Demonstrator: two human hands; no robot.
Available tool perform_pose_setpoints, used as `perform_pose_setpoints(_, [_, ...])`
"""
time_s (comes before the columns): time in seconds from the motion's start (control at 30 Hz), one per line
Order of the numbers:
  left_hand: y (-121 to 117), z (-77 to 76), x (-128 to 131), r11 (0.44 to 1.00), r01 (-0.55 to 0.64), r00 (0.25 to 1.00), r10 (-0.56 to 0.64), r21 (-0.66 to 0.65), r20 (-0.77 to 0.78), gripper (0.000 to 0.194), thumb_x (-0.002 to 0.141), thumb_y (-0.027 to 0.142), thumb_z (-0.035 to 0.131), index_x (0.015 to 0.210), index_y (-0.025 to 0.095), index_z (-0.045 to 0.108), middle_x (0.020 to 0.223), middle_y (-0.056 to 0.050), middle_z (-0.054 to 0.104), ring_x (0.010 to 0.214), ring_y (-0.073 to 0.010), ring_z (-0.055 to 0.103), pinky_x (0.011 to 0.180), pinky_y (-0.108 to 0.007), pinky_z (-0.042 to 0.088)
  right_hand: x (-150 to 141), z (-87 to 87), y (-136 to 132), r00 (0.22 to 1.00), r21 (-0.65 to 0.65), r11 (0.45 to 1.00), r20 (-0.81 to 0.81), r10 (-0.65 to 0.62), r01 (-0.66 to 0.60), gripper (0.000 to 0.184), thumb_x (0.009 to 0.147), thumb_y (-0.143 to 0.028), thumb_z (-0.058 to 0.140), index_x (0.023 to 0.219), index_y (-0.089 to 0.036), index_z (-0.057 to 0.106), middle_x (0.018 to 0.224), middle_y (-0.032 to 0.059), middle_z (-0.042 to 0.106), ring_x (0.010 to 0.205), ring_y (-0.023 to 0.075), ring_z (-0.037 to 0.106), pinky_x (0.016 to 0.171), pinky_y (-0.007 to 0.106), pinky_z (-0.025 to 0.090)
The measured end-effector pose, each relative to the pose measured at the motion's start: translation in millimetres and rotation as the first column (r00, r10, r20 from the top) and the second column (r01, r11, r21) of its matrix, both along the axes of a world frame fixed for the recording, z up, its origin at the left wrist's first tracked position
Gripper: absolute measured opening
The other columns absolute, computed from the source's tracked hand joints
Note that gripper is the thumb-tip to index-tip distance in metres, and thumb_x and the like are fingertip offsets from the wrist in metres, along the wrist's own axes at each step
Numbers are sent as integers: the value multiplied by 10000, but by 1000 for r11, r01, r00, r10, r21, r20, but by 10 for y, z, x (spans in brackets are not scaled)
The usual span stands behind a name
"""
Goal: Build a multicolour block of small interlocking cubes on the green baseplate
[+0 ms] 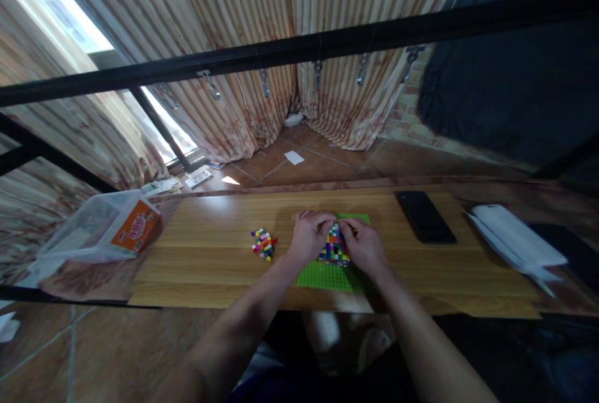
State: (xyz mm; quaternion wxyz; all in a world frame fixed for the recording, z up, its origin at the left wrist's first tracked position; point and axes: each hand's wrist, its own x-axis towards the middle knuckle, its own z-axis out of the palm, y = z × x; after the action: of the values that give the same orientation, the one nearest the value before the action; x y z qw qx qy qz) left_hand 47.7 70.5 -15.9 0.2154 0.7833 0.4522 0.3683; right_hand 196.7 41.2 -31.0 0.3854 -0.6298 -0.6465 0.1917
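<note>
Pinching: your left hand (309, 236) and right hand (365, 246) close fingertips on the top of the coloured block patch (334, 247).
Baseplate: green baseplate (327, 275) under it, table centre.
Loose blocks: small pile (264, 244) at 9 o'clock.
Phone: black phone (425, 217) at 2 o'clock.
Box: plastic box (100, 228) far at 9 o'clock.
</note>
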Motion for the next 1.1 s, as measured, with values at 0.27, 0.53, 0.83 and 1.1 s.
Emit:
perform_pose_setpoints(0.27, [-20,-99,30,997,-45,993,51,-60,104,144,826,192,581,855,226,718,861,-19,741,853,-167,666,851,-305,480,-1,3,-5,1000,26,1000,-18,-5,6,327,896,-358,410,897,-184,687,910,87,695,863,216,629,808,335,460])
perform_pose_setpoints(0.53, [-36,-141,80,980,-40,947,99,-192,306,168,790,153,556,831,191,715,846,-19,732,806,-145,662,790,-257,498,14,-23,-3,1000,26,1000,-21,4,-4,341,897,-374,408,933,-181,687,944,95,699,871,217,632,811,343,466])
perform_pose_setpoints(0.83, [14,-264,126,942,17,844,166,-336,510,152,739,182,599,810,169,732,778,-14,716,709,-126,620,692,-233,477,17,-28,-3,1000,18,1000,-21,5,-5,363,898,-394,400,940,-174,687,953,104,696,887,221,634,825,345,466])
perform_pose_setpoints(1.1, [-7,-244,151,928,-15,820,225,-373,526,147,712,169,589,745,170,733,682,9,685,622,-105,567,621,-214,443,14,-30,-4,1000,5,1000,-27,0,0,369,895,-397,402,936,-168,689,959,107,691,886,220,631,821,343,465])
